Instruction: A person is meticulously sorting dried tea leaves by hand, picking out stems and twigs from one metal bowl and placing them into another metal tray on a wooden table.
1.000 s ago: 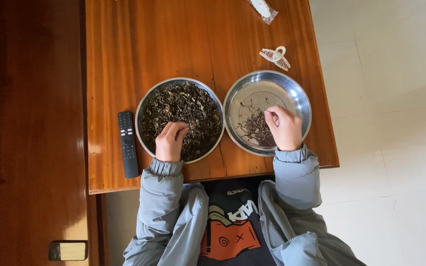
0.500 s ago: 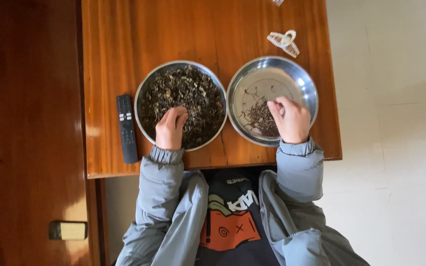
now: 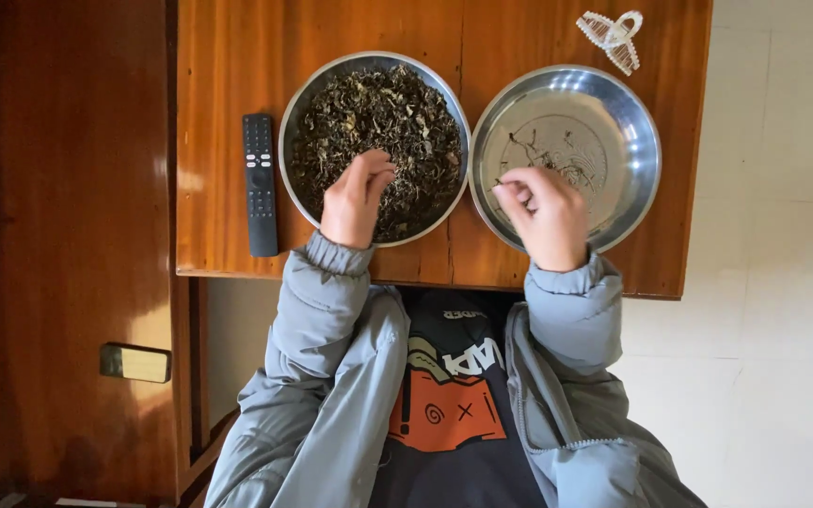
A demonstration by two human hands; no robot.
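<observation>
Two round steel bowls sit side by side on a wooden table [image 3: 209, 75]. The left bowl [image 3: 295, 122] is heaped with dark dried leaves [image 3: 378, 122]. My left hand [image 3: 355, 198] rests in that heap, its fingertips pinched together among the leaves. The right bowl [image 3: 637, 141] is mostly bare metal with a few dark stems [image 3: 538, 150] on its bottom. Over the near rim of that bowl, my right hand [image 3: 546, 214] is curled, its fingertips pinching a small dark bit.
A black remote control [image 3: 259, 183] lies on the table left of the left bowl. A pale plastic hair claw clip [image 3: 613, 36] lies at the far right of the table. Pale floor tiles are to the right, a dark wooden surface to the left.
My right hand has drawn back from the stems toward the near rim of the right bowl. My left hand stays in the leaf heap. The camera view has shifted closer.
</observation>
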